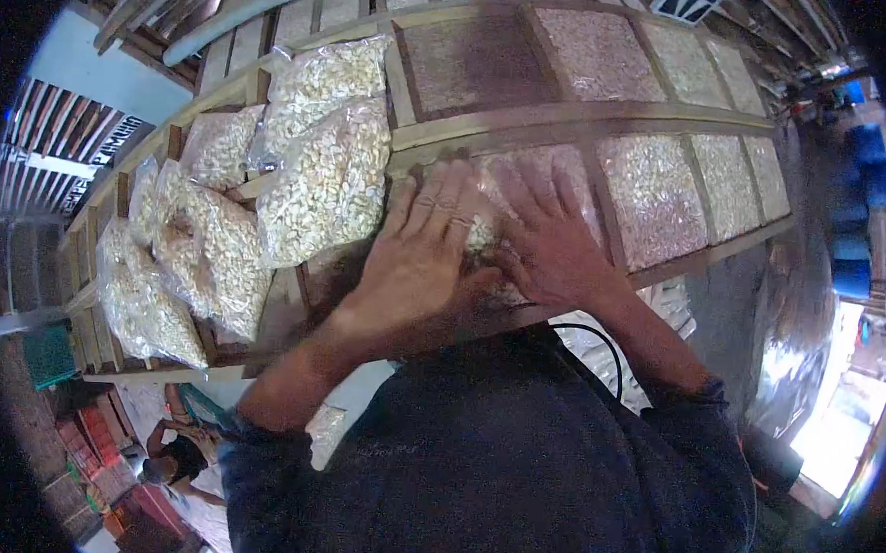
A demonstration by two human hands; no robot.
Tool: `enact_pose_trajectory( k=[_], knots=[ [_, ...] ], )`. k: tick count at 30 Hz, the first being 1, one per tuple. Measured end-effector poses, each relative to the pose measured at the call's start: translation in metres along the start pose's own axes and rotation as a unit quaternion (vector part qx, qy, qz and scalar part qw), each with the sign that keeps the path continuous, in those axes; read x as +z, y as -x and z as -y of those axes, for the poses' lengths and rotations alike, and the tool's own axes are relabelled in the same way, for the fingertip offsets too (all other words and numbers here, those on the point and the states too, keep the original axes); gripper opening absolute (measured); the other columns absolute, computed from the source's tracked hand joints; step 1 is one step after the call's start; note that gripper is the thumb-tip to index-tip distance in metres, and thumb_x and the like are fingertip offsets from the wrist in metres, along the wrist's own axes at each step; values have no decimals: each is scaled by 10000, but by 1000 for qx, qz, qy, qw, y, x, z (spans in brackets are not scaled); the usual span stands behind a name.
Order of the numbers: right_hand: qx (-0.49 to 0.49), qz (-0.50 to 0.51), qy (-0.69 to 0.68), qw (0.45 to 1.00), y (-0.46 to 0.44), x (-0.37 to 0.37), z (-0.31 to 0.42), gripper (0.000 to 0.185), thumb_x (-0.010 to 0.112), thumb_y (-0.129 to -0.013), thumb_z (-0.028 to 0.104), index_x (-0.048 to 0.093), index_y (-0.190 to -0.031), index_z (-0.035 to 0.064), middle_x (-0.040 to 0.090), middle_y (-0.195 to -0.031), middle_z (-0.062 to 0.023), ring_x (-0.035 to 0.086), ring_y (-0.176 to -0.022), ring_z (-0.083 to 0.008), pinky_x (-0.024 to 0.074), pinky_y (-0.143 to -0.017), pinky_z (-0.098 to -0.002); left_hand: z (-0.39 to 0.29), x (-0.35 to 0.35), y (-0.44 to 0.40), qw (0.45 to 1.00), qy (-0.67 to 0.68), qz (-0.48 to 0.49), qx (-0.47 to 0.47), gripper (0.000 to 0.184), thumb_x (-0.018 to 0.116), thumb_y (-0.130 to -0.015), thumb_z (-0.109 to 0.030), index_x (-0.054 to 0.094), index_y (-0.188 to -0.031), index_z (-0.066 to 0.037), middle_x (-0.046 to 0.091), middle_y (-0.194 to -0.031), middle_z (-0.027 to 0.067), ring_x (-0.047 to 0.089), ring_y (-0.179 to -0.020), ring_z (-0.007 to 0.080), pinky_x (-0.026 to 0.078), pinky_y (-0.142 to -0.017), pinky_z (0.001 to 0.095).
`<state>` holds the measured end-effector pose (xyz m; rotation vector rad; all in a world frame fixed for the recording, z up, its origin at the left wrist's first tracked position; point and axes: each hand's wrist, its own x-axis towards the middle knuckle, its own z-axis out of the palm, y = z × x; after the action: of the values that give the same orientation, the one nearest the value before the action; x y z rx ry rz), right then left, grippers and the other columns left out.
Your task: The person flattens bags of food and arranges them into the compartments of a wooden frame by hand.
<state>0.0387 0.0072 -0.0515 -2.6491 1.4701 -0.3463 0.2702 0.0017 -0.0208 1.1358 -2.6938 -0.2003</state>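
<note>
My left hand (420,241) lies flat, fingers stretched out, at the left part of a compartment in a slatted wooden rack. My right hand (553,247) is palm down beside it with fingers spread, over a flat clear bag of pale bean-like pieces (561,168). Both hands partly hide that bag, and their edges are slightly blurred. Just left of my left hand sits a plump clear bag of the same pieces (328,187), with another full bag (328,79) behind it.
More filled bags (216,257) lean together at the rack's left end. Flat bags (654,197) fill compartments to the right, between wooden dividers (604,204). A bare brown compartment (477,65) lies behind my hands. Another person (173,457) is at lower left.
</note>
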Motion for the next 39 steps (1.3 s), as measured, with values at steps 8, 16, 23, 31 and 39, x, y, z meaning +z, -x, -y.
enact_pose_trajectory(
  k=[8,16,23,31,39],
  knots=[
    [-29,89,-37,995,-2,4,4,647,561,-993,429,400,-1563,169,284,-1653,-173,183,-1547,-427,136,-1227,-639,31,12,1,998,37,20,-40,947,558,-960,-606,270,-1568,61,251,-1641,267,186,-1557,379,120,-1272,494],
    [21,36,21,999,-5,5,-3,708,597,-967,427,381,-1560,105,324,-1622,-201,235,-1524,-431,162,-1236,-607,26,32,-16,996,-17,48,69,933,511,-955,-635,401,-1477,130,357,-1578,306,244,-1532,412,90,-1267,555],
    [13,52,1,999,1,7,-9,763,592,-962,473,354,-1572,83,286,-1635,-232,224,-1527,-437,144,-1253,-570,19,33,-17,995,-31,64,66,1015,543,-914,-674,359,-1496,136,305,-1599,318,229,-1533,431,49,-1262,569],
    [54,43,46,997,4,-10,-11,747,517,-996,516,350,-1573,72,292,-1632,-238,222,-1528,-435,132,-1257,-548,10,33,-17,997,0,73,27,1079,568,-892,-703,296,-1533,121,264,-1623,302,195,-1536,455,65,-1255,584],
    [101,-22,114,988,1,-11,-13,728,537,-986,482,402,-1530,18,347,-1606,-236,256,-1515,-440,133,-1236,-616,80,-59,9,973,-101,-26,-204,739,747,-890,-392,449,-1450,-12,486,-1411,287,492,-1289,464,407,-1077,542]
  ],
)
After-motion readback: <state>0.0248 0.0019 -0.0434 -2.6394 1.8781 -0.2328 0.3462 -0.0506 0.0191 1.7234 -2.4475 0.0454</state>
